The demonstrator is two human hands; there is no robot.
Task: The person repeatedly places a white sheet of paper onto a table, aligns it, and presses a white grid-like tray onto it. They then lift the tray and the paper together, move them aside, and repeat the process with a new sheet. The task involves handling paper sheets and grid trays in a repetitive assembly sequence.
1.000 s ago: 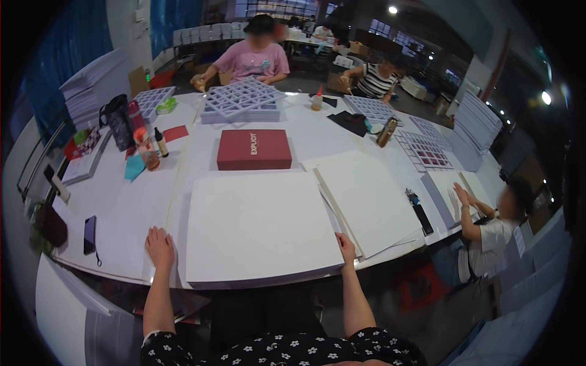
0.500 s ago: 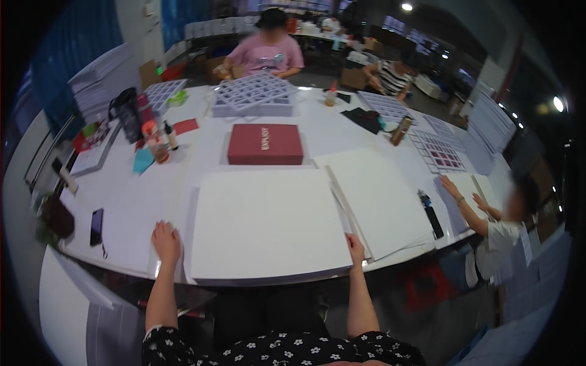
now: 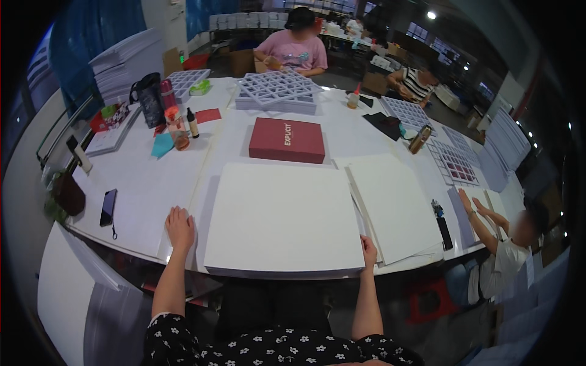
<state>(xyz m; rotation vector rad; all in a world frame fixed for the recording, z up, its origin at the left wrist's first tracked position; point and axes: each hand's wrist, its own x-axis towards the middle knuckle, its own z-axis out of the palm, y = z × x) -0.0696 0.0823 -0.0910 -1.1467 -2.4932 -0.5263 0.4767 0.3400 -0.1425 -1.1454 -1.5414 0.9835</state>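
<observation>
In front of me lies a thick stack of large white boards [image 3: 284, 216], its near edge along the table's front. To its left, my left hand [image 3: 180, 229] rests palm down on the table, fingers extended and holding nothing. My right hand [image 3: 368, 251] is at the stack's right edge near the front corner, fingers curled against it; their undersides are hidden. Just right of that hand is a second pile of white boards [image 3: 397, 207], lying slightly askew. Beyond the first stack sits a closed dark red box [image 3: 285, 140].
White lattice grids [image 3: 278, 88] are piled at the back. On the left are a phone [image 3: 108, 207], a pink bottle [image 3: 177, 129] and a dark bag [image 3: 148, 100]. A black tool [image 3: 441, 226] lies to the right. Co-workers occupy the far and right sides.
The whole scene has shifted rightward in the picture as my view turned slightly left. Both my hands keep their places beside the stack. The right-hand co-worker's hands have come closer together.
</observation>
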